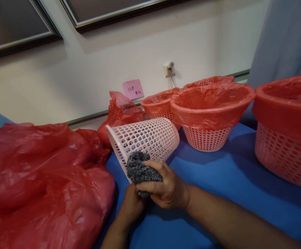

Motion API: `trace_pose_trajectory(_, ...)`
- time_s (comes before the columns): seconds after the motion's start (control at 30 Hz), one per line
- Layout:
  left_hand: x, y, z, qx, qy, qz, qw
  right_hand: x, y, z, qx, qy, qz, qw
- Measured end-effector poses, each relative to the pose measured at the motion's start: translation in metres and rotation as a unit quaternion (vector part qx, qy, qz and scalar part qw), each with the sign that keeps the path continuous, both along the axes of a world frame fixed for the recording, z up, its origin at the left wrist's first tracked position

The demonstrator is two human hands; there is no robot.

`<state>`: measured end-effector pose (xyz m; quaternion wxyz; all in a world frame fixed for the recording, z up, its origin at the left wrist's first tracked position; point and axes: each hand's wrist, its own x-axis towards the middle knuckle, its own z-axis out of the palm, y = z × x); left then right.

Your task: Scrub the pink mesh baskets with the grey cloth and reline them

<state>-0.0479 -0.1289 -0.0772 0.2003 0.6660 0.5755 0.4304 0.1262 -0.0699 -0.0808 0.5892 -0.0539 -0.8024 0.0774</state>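
A pale pink perforated plastic wastebasket (163,133) lies tipped on its side, its mouth facing left. My right hand (167,185) is closed round a dark grey, fuzzy cloth (140,169), bunched up and pressed against the basket near its rim. Just below, my left hand (133,200) grips the lower edge of the basket's rim; the cloth and my right hand hide most of its fingers.
Crumpled red plastic bags (49,180) pile up at left, with another red bag (123,110) behind the basket. Several red-lined baskets (207,138) stand at right on the blue tabletop (199,169). A pink note (133,89) and a socket (169,70) are on the wall.
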Motion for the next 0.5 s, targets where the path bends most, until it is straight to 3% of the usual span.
trace_pose_trajectory(0.17,-0.01,-0.005,0.018,-0.012,-0.147,0.069,0.987,-0.005,0.007,-0.006,0.05,-0.051,0.02,0.997)
trace_pose_trajectory(0.27,-0.012,-0.005,0.01,-0.037,-0.229,0.088,0.969,-0.002,0.021,-0.009,-0.053,0.033,-0.069,0.996)
trace_pose_trajectory(0.33,-0.012,-0.007,0.001,-0.04,-0.257,0.097,0.961,0.002,0.039,-0.012,-0.166,0.12,-0.17,0.964)
trace_pose_trajectory(0.4,-0.012,-0.01,-0.008,-0.038,-0.252,0.096,0.962,0.005,0.06,-0.017,-0.272,0.195,-0.247,0.909)
trace_pose_trajectory(0.5,-0.014,-0.012,-0.015,-0.033,-0.232,0.092,0.968,0.009,0.082,-0.021,-0.383,0.252,-0.278,0.844)
